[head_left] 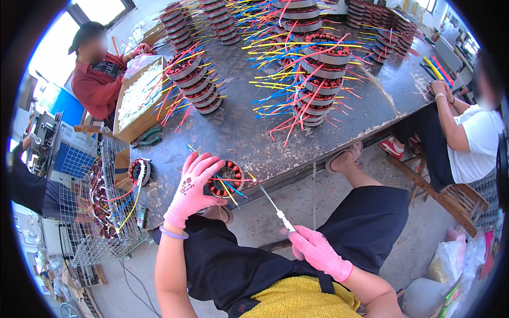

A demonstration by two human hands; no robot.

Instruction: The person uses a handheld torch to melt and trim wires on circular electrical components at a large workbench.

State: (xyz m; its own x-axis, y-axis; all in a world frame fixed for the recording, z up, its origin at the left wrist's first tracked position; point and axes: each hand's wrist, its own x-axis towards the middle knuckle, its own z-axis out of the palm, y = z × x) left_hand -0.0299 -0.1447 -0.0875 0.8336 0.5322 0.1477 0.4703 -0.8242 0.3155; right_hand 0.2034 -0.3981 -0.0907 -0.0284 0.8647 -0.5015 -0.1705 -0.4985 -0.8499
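Observation:
My left hand (pixel 195 185), in a pink knitted glove, grips the side of a small ring-shaped motor stator (pixel 231 168) at the table's near edge. Dark red coils line the ring, and blue, yellow and red wires stick out of it. To the right, over my lap, my right hand (pixel 318 251), gloved in pink too, is closed round the handle of a slender tool (pixel 281 213). It has a white fitting and a thin metal shaft. The shaft points up and left toward the stator, its tip close to a wire end; whether they touch I cannot tell.
Tall stacks of stators (pixel 318 79) with wires sticking out crowd the dark worn table (pixel 244 124). Another stator (pixel 140 173) lies left of my hand, beside a wire basket (pixel 111 249). A cardboard box (pixel 139 100) holds pale strips. Co-workers (pixel 98 85) sit left and right.

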